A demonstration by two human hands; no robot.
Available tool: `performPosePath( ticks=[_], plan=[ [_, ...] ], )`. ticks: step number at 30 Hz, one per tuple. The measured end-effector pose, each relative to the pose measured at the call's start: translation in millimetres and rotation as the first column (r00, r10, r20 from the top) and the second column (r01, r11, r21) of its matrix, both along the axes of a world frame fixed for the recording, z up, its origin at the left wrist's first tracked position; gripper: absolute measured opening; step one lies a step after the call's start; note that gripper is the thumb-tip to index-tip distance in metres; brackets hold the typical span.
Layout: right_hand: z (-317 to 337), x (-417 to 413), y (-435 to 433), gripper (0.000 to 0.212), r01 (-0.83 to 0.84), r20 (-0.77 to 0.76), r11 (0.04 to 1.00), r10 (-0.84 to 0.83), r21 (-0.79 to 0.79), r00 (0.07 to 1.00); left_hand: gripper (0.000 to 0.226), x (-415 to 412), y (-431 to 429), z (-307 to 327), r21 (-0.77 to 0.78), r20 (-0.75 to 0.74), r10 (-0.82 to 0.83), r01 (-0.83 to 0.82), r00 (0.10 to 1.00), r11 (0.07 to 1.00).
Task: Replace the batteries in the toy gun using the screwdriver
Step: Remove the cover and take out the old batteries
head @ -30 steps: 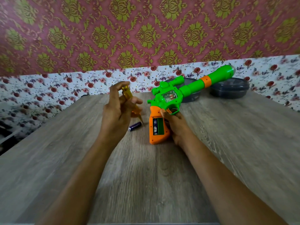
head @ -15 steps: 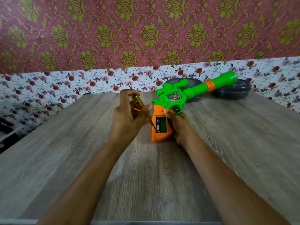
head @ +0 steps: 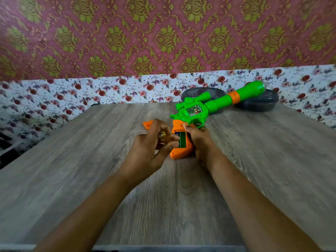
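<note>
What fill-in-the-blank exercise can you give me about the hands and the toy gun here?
1. The left hand holds the ____, the tool for this task.
2. The right hand grips the toy gun by its ____ handle.
3. The battery compartment in that handle is ____, not closed.
Missing words: screwdriver; orange; open.

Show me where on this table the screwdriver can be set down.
Bare wood: the left part of the table, from its left edge to the left hand; the strip between the forearms; the right side, nearer than the dark containers. Crowded: around the toy gun grip, with the right hand and orange cover close by.
</note>
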State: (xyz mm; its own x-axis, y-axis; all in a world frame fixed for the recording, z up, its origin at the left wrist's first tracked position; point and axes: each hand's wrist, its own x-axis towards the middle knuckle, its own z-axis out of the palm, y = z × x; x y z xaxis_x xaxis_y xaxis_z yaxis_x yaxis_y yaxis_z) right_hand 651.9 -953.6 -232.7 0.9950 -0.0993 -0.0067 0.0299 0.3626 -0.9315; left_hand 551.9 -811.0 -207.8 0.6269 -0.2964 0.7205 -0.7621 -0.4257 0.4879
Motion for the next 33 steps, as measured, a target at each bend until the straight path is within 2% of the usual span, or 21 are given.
performPosePath(
  ticks=[3, 5, 8, 11, 13, 15, 16, 17, 19, 22, 23, 25, 26, 30, 33],
  plan=[
    [1, -4, 1, 0.029, 0.006, 0.001, 1.000, -0.006, -0.014, 1.000, 0.017, 0, -2, 0, 0.080, 0.075, 0.034, -0.040, 0.997, 0.996],
    [2, -5, 2, 0.027, 0.022, -0.015, 1.000, -0.023, -0.022, 1.000, 0.016, -2, -2, -4, 0.220, 0.239, 0.045, -0.099, 0.970, 0.970],
    [4, -5, 3, 0.024, 0.055, -0.059, 0.998, -0.057, -0.022, 0.997, 0.019, -7, -4, -8, 0.469, 0.470, -0.120, -0.133, 0.875, 0.873],
    [3, -2, 3, 0.028, 0.075, -0.083, 0.997, -0.077, -0.026, 0.994, 0.018, -9, -5, -6, 0.526, 0.564, -0.180, -0.183, 0.806, 0.831],
    [4, -2, 2, 0.026, 0.064, -0.092, 0.998, -0.063, 0.011, 0.994, 0.016, -6, -3, -7, 0.393, 0.514, -0.072, -0.160, 0.855, 0.905],
    [5, -2, 2, 0.029, 0.023, -0.098, 0.998, -0.017, 0.057, 0.995, 0.019, -4, -2, -5, 0.089, 0.343, 0.103, -0.142, 0.933, 0.986],
    [5, -1, 1, 0.032, 0.009, -0.105, 0.998, -0.002, 0.065, 0.994, 0.024, -2, -1, -3, -0.065, 0.257, 0.158, -0.146, 0.953, 0.987],
    [5, -2, 0, 0.037, 0.005, -0.112, 0.997, 0.003, 0.071, 0.994, 0.030, 0, 1, -1, -0.186, 0.200, 0.201, -0.165, 0.959, 0.969],
    [4, -1, -1, 0.039, -0.004, -0.108, 0.996, 0.014, 0.088, 0.994, 0.034, 5, 8, 2, -0.333, 0.136, 0.263, -0.206, 0.955, 0.920],
    [3, -1, 0, 0.037, -0.034, -0.082, 0.996, 0.041, 0.085, 0.996, 0.020, 10, 16, 3, -0.471, -0.017, 0.244, -0.223, 0.970, 0.853],
    [3, -1, 1, 0.035, -0.037, -0.066, 0.997, 0.042, 0.068, 0.997, 0.016, 11, 16, 2, -0.475, -0.058, 0.249, -0.246, 0.967, 0.845],
    [1, -1, 4, 0.035, -0.042, -0.026, 0.999, 0.043, 0.015, 0.999, 0.005, 10, 14, 1, -0.362, -0.074, 0.313, -0.318, 0.947, 0.876],
    [0, -1, 5, 0.035, -0.045, -0.011, 0.999, 0.045, -0.015, 0.999, 0.007, 10, 11, 0, -0.268, -0.073, 0.353, -0.359, 0.933, 0.894],
    [2, -6, 6, 0.035, -0.057, 0.010, 0.996, 0.058, -0.074, 0.998, 0.032, 16, 9, -8, 0.138, -0.118, 0.436, -0.420, 0.892, 0.897],
    [3, -9, 5, 0.034, -0.046, 0.007, 0.992, 0.048, -0.118, 0.999, 0.048, 23, 12, -14, 0.237, -0.134, 0.395, -0.358, 0.909, 0.903]
  ],
)
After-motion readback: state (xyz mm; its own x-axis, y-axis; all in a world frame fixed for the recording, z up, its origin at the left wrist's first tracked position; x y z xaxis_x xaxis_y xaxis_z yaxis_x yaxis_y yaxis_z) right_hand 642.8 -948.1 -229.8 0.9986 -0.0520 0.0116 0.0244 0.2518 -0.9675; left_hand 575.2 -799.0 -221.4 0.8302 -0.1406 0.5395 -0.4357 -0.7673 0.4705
